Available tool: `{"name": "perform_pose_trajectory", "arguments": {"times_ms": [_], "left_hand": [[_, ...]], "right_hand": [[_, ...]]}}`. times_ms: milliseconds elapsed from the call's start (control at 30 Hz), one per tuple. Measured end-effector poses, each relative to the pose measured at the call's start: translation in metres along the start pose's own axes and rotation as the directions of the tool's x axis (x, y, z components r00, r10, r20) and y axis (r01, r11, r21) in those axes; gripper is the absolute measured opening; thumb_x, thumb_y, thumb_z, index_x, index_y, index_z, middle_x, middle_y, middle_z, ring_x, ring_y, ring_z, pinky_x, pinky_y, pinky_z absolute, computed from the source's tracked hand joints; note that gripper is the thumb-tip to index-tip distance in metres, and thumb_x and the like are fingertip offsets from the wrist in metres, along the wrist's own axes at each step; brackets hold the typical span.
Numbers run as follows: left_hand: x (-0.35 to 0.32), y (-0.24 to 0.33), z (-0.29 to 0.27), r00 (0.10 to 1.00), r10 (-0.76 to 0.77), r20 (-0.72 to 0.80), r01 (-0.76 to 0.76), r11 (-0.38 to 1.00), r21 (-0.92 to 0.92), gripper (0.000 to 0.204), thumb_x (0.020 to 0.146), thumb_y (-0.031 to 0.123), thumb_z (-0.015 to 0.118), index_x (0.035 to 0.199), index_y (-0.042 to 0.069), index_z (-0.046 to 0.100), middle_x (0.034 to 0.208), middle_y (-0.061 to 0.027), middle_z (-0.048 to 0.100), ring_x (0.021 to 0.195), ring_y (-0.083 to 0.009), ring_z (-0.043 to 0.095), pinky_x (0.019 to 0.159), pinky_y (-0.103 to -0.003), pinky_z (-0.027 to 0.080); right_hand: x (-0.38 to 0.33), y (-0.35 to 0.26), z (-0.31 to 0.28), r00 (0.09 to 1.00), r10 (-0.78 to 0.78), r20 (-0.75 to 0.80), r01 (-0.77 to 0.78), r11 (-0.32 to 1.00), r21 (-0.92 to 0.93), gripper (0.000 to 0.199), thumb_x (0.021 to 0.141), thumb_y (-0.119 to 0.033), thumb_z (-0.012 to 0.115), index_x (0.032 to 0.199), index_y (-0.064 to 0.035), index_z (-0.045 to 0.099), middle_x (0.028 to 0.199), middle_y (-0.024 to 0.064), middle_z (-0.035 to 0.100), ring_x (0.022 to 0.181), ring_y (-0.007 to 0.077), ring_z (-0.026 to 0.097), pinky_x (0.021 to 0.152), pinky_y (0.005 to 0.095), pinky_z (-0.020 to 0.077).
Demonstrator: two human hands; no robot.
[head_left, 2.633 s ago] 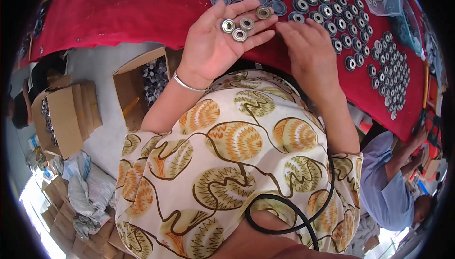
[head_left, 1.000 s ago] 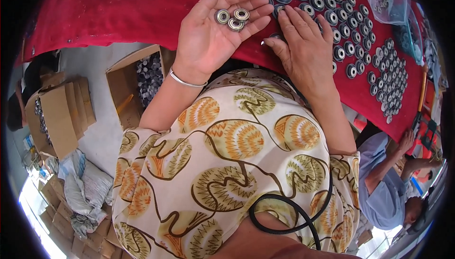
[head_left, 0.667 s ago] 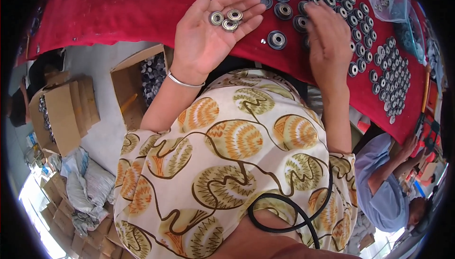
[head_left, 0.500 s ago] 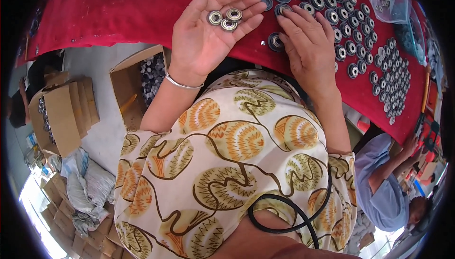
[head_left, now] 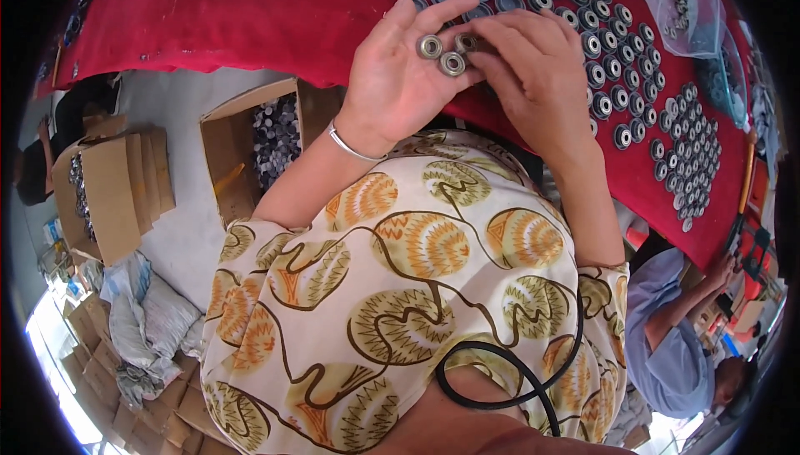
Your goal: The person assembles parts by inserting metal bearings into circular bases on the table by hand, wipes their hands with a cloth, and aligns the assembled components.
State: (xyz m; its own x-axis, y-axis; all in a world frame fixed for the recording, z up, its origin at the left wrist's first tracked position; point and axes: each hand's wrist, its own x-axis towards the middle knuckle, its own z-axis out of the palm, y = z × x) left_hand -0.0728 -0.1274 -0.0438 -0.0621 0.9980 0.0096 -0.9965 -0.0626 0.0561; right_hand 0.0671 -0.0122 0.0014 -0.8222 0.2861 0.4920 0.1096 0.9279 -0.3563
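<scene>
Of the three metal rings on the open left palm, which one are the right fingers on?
The rightmost ring, nearest the right hand; its fingertips pinch it. The other two rings lie untouched on the left hand.

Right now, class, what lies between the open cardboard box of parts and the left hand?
In the head view, only red cloth lies between the cardboard box and the left hand.

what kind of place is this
Probably a small assembly or sorting workshop: rows of round metal rings lie on a red cloth, an open cardboard box holds more parts, and flattened cartons lie on the floor.
</scene>
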Motion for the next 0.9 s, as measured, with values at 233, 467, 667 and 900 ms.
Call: {"name": "perform_pose_trajectory", "arguments": {"times_ms": [233,467,667,900], "left_hand": [[0.002,-0.007,-0.003,0.997,-0.060,0.046,0.056,0.996,0.071,0.063,0.102,0.045,0.031,0.145,0.001,0.031,0.126,-0.0100,0.053,0.112,-0.0209,0.051,0.104,-0.042,0.034],[0.001,-0.001,0.015,0.990,-0.087,-0.113,0.112,0.962,0.249,0.063,0.102,0.045,0.029,0.141,-0.003,0.034,0.139,-0.0233,0.044,0.131,-0.0359,0.042,0.110,-0.049,0.033],[0.003,0.004,0.006,0.998,-0.011,-0.068,0.028,0.969,0.245,0.061,0.102,0.045,0.029,0.133,-0.006,0.043,0.137,-0.0289,0.044,0.131,-0.0430,0.040,0.111,-0.052,0.032],[0.002,-0.001,0.010,0.998,-0.032,-0.049,0.043,0.973,0.225,0.061,0.102,0.046,0.028,0.131,-0.005,0.045,0.136,-0.0291,0.045,0.131,-0.0430,0.041,0.111,-0.052,0.032]], "right_hand": [[-0.003,0.001,-0.001,0.993,0.051,0.111,-0.054,0.998,0.027,0.027,0.075,-0.010,0.070,0.101,-0.0092,0.064,0.098,0.0061,0.061,0.096,0.0261,0.057,0.098,0.0465,0.0363],[0.013,0.023,-0.026,0.990,0.136,0.026,-0.136,0.991,-0.006,0.022,0.075,-0.011,0.070,0.095,-0.0047,0.066,0.086,0.0107,0.065,0.083,0.0309,0.061,0.078,0.0397,0.0461],[0.017,0.053,-0.012,0.982,0.169,0.081,-0.141,0.949,-0.281,0.022,0.079,-0.014,0.069,0.100,-0.0085,0.067,0.088,0.0076,0.062,0.090,0.0273,0.060,0.090,0.0433,0.0417],[0.016,0.046,-0.021,0.982,0.138,0.129,-0.090,0.943,-0.321,0.023,0.079,-0.014,0.069,0.102,-0.0091,0.067,0.087,0.0072,0.061,0.090,0.0283,0.059,0.096,0.0442,0.0404]]}}
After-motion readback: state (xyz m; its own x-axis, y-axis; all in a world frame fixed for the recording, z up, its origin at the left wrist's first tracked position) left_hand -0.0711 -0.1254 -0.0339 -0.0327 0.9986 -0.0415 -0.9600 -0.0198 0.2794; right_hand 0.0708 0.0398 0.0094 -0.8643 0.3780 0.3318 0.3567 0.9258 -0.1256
